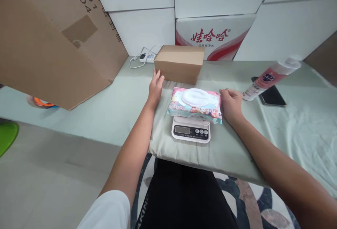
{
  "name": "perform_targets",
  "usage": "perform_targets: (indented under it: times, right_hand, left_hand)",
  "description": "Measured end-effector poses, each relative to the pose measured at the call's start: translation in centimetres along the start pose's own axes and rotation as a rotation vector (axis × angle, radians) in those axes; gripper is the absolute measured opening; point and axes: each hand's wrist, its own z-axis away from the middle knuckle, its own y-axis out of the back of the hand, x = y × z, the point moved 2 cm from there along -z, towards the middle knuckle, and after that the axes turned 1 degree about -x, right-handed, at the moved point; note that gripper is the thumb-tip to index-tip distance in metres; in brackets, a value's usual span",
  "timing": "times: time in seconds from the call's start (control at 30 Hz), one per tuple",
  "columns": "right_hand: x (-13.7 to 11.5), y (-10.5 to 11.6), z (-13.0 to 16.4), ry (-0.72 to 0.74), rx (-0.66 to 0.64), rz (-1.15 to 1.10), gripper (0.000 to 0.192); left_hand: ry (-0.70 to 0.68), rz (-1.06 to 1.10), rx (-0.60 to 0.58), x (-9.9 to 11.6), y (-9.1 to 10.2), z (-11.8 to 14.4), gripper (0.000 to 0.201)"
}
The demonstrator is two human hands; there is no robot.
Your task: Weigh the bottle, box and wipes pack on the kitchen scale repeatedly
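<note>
A pack of wet wipes (181, 109), pink and light blue with a white lid, rests across a white kitchen scale (176, 136). It covers the scale's top, while the display and buttons show in front. My left hand (155, 89) is open, its fingertips at the lower left corner of a closed brown cardboard box (177, 70) behind the scale. On the cloth at the pack's right end sits my right hand (232, 105), closed with the fingers curled in. It is close beside the pack, and I see nothing in it.
A pink-and-white bottle (271, 78) stands by a dark phone (273, 95) at the right. A white power strip (147, 58) with a cable lies behind. A large carton (60, 46) leans at the left. White boxes (142, 27) line the back of the cloth-covered table (126, 106).
</note>
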Motion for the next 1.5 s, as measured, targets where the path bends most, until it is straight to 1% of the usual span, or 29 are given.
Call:
perform_targets:
  times: [0.1, 0.23, 0.33, 0.47, 0.7, 0.97, 1.2, 1.5]
  right_hand:
    - [0.04, -0.24, 0.31, 0.011, 0.145, -0.04, 0.051]
    - [-0.34, -0.44, 0.47, -0.02, 0.129, -0.082, 0.047]
    - [-0.1, -0.29, 0.27, -0.026, 0.152, -0.133, 0.044]
    - [0.32, -0.23, 0.02, -0.012, 0.155, -0.17, 0.042]
    - [0.38, -0.18, 0.04, -0.039, 0.147, -0.211, 0.042]
    - [0.43, -0.13, 0.0, -0.042, 0.145, -0.216, 0.043]
    - [0.27, -0.19, 0.08, -0.037, 0.144, -0.208, 0.041]
    - [0.08, -0.16, 0.15, -0.047, 0.142, -0.216, 0.041]
  left_hand:
    - [-0.009, 0.005, 0.0, -0.04, 0.0, 0.0, 0.059]
    - [-0.013, -0.007, 0.003, -0.18, 0.0, -0.05, 0.061]
    - [-0.008, -0.017, 0.002, -0.21, 0.0, -0.04, 0.061]
    - [-0.01, -0.034, 0.001, -0.1, 0.0, 0.09, 0.06]
    - [-0.005, -0.037, 0.008, 0.12, -0.04, 0.27, 0.055]
    - [0.008, -0.049, 0.007, 0.48, -0.14, 0.41, 0.058]
    - [0.001, -0.047, 0.003, 0.25, -0.08, 0.27, 0.058]
    - [0.012, -0.043, 0.006, 0.51, -0.09, 0.52, 0.057]
